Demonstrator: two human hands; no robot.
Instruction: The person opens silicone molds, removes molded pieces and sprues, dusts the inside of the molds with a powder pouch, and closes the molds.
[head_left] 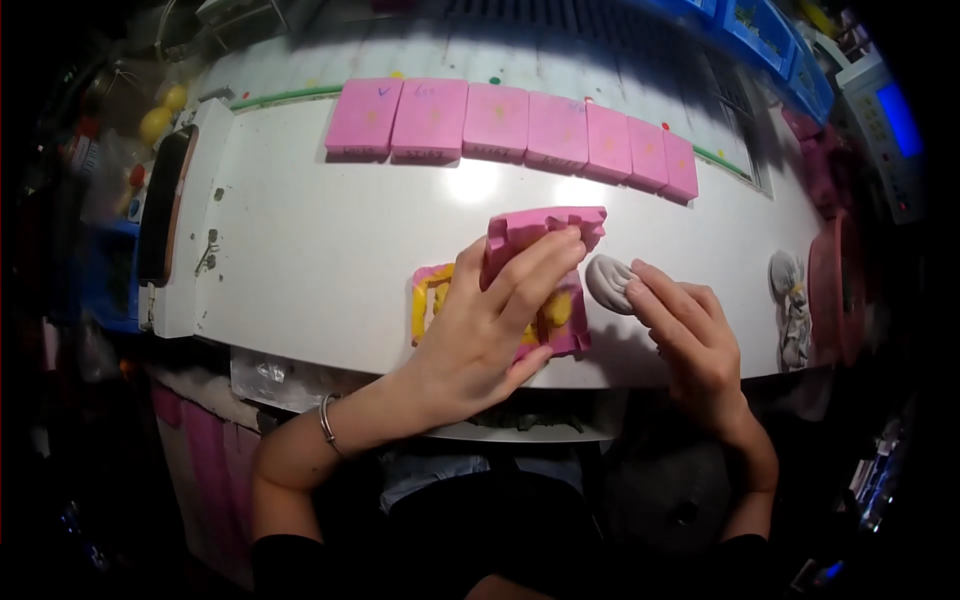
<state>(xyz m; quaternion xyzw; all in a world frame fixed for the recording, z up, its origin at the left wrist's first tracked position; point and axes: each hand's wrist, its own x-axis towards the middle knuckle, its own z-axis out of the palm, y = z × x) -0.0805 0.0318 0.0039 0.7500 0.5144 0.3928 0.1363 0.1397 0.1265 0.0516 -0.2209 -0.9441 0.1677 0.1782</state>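
My left hand (pixel 490 320) grips a pink mold piece (pixel 520 228), which is tilted up on its edge. Under and beside that hand lies another mold piece (pixel 430 277), pink with a yellow inside, on the white table (pixel 330 240). Between the thumb and fingers of my right hand (pixel 690 335) is a grey-white bag-like lump (pixel 608 284), held just right of the mold. The palm of my left hand hides part of the lower piece.
Several pink blocks (pixel 497 120) stand in a row across the back. A phone (pixel 168 205) rests at the left edge. Grey crumpled material (pixel 793 310) and a reddish round container (pixel 838 290) are at the right. Blue bins (pixel 755 40) sit at the back right.
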